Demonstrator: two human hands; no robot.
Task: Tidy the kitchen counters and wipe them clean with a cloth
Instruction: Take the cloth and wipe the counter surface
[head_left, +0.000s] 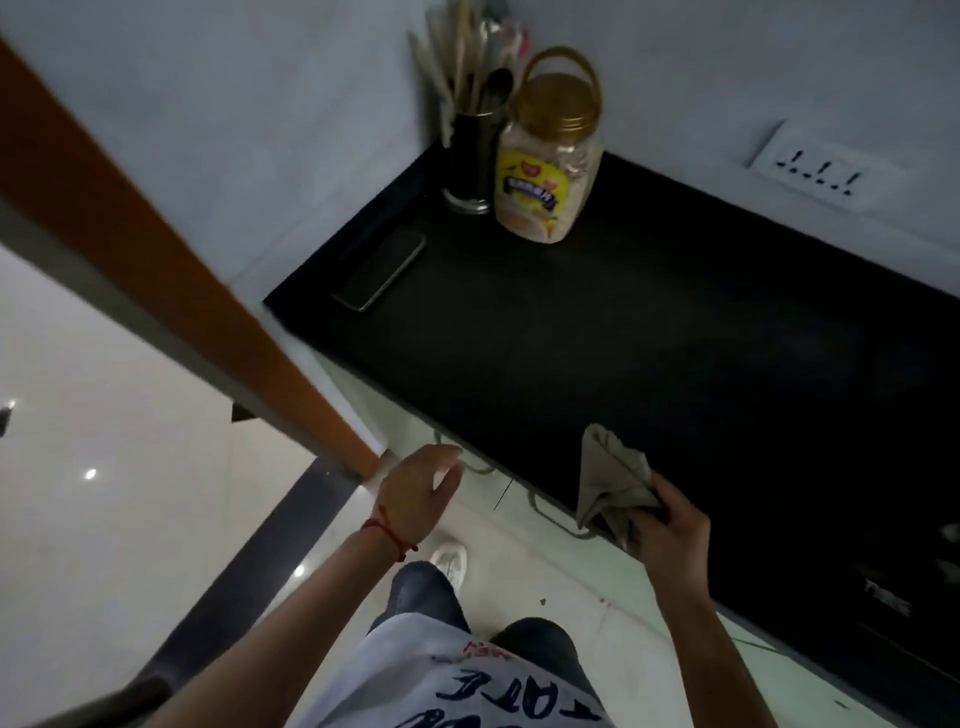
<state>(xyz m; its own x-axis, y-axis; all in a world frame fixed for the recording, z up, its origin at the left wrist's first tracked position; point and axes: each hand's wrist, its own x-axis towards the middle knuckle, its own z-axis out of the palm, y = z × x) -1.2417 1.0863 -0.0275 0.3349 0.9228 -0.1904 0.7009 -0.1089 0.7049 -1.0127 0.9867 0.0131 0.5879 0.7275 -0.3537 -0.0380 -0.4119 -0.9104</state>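
A black kitchen counter (623, 332) runs from the wall corner toward the lower right. My right hand (675, 525) is shut on a crumpled grey cloth (613, 483) at the counter's front edge, part of the cloth lying over the edge. My left hand (421, 493) hangs in front of the counter's left end, below its edge, fingers loosely curled and holding nothing. A red thread circles that wrist.
In the back corner stand a dark utensil holder (475, 156) with spoons and a plastic jar (550, 171) with a gold lid. A phone (382, 270) lies by the left wall. A wall socket (815, 169) is behind. An orange door edge (171, 270) crosses left.
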